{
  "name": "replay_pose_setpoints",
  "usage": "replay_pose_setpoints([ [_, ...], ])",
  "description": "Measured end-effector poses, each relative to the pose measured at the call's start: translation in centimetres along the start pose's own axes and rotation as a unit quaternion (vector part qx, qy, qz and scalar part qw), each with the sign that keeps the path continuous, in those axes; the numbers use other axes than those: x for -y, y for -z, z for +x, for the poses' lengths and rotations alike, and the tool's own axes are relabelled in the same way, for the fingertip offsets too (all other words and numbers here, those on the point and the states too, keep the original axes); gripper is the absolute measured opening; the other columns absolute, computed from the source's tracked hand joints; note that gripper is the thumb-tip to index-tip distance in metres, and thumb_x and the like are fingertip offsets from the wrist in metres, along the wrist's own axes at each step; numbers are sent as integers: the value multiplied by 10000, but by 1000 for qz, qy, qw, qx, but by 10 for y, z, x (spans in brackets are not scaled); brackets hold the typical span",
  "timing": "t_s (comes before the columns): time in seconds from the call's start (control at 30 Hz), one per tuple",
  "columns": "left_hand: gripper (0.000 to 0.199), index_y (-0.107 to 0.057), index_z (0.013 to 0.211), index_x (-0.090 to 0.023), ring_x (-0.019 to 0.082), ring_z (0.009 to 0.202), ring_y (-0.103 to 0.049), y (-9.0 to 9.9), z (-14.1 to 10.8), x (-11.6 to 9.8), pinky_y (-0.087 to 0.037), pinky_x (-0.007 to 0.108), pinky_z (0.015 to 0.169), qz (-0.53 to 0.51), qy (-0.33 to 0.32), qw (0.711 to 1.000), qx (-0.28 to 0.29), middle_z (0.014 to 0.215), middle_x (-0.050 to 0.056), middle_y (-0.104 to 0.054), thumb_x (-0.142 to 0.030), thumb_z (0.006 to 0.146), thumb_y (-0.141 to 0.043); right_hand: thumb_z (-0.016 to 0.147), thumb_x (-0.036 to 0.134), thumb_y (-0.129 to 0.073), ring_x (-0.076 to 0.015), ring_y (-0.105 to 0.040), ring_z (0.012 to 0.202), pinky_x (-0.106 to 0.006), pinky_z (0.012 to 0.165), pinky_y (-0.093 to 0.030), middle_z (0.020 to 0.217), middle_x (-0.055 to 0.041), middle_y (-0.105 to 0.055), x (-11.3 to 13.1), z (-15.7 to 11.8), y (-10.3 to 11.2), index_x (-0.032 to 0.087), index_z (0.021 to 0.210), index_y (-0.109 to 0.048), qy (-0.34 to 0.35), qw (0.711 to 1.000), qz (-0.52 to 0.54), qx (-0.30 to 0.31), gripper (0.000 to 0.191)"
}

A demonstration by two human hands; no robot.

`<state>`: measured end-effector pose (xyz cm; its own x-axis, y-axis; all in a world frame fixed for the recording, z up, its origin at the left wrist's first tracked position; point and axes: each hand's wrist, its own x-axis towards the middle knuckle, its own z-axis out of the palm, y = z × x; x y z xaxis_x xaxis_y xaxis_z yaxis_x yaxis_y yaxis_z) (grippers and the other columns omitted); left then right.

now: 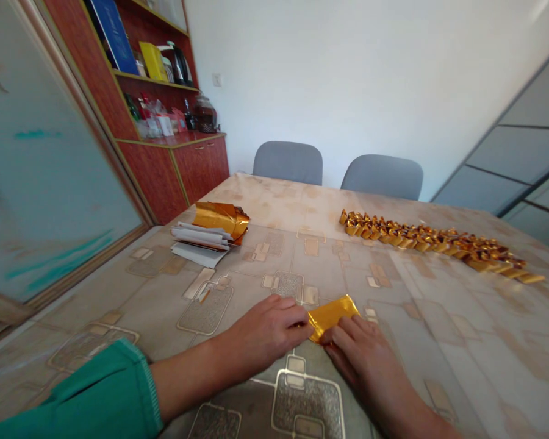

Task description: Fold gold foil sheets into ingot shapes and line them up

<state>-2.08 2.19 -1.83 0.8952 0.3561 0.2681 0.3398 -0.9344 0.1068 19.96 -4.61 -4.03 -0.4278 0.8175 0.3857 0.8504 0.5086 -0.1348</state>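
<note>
Over the tablecloth, fingers of the left hand and right hand grip folded gold foil.

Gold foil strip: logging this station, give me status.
Left hand, right hand on the gold foil strip. Folded foil row off to the right. Gold foil sheets atop papers ahead left.

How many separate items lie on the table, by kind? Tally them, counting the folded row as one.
Folded gold foil strip: 1
Curled bundle of gold foil: 1
Stack of white paper sheets: 1
Long row of folded gold foil pieces: 1
Total: 4
</note>
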Motion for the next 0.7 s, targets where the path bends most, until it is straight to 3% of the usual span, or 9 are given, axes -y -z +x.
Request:
replay_pose_setpoints([
  [0.07,217,-614,1156,-182,202,888,-598,0,-3,-5,-444,332,794,23,-2,1000,-8,1012,62,-688,-226,1012,-458,967,190,-500,-231,-581,757,-327,663,-384,799,-20,-645,0,-1,0,241,853,-595,6,1000,0,-2,157],
  [0.17,298,-549,1283,-138,226,1067,-596,-2,-9,-16,-423,387,962,30,-12,999,-25,1228,110,-659,-203,1011,-445,942,179,-551,-216,-586,757,-315,666,-402,800,-16,-646,0,1,1,238,858,-613,5,1000,22,7,121],
  [0.23,444,-487,1366,-121,257,1220,-537,-4,-14,-22,-329,435,1097,13,-21,1000,-15,1353,131,-600,-366,995,-495,923,167,-585,-208,-588,762,-311,680,-415,808,-16,-648,1,1,3,236,858,-624,-2,999,43,15,102],
  [0.33,700,-399,1450,-124,274,1326,-466,-4,-19,-24,-227,462,1172,-21,-6,999,35,1443,131,-530,-569,925,-528,903,150,-615,-197,-579,741,-308,683,-416,804,-10,-646,2,1,5,228,841,-626,-7,998,69,9,100],
  [0.53,644,-347,1498,-227,238,1353,-457,4,-24,-12,-152,485,1200,-70,5,996,53,1461,88,-520,-518,950,-520,896,139,-621,-189,-558,717,-300,659,-381,765,6,-636,2,1,4,223,805,-623,-3,997,74,1,124],
  [0.7,651,-330,1508,-255,268,1357,-456,8,-25,0,-109,531,1197,-55,-5,997,55,1461,82,-519,-545,950,-498,909,151,-608,-188,-565,736,-302,675,-372,758,6,-637,0,1,4,219,781,-616,-3,998,65,5,145],
])
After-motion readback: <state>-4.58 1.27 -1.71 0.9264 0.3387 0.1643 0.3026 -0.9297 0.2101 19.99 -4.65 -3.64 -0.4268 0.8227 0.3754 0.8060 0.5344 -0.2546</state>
